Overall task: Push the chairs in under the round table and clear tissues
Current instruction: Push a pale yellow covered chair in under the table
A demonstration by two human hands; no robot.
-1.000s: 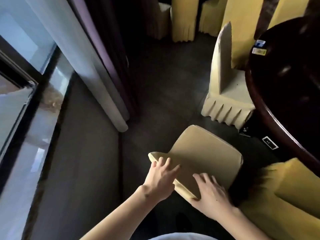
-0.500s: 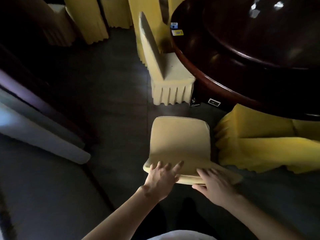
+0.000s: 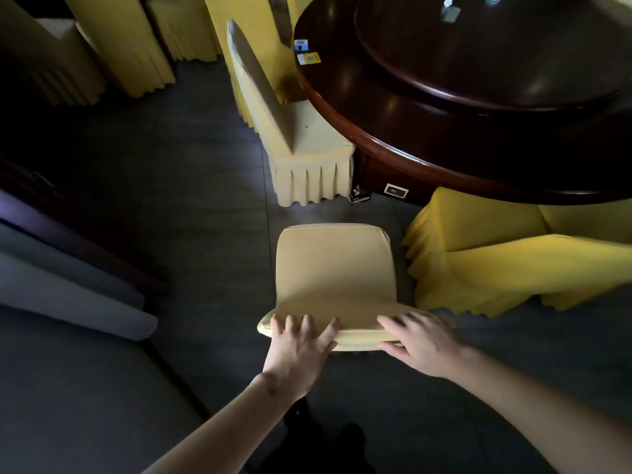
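A chair in a pale yellow cover (image 3: pixel 333 265) stands right in front of me, its seat pointing toward the dark round table (image 3: pixel 478 107). My left hand (image 3: pixel 299 350) grips the left part of the backrest's top edge, fingers over the front. My right hand (image 3: pixel 419 343) grips the right part, thumb behind the edge. The chair stands clear of the table's rim. Small packets (image 3: pixel 306 53) lie on the table's left edge; I cannot tell whether they are tissues.
A second pale covered chair (image 3: pixel 301 142) is tucked against the table's left side. A bright yellow covered chair (image 3: pixel 506 254) sits under the rim at right. More covered chairs (image 3: pixel 119 46) stand at the back left. A window ledge (image 3: pixel 68 302) lies to my left.
The chair has swung round so its seat now faces the table squarely. My view turned right from the window toward the table. Both hands stayed on the backrest's top.
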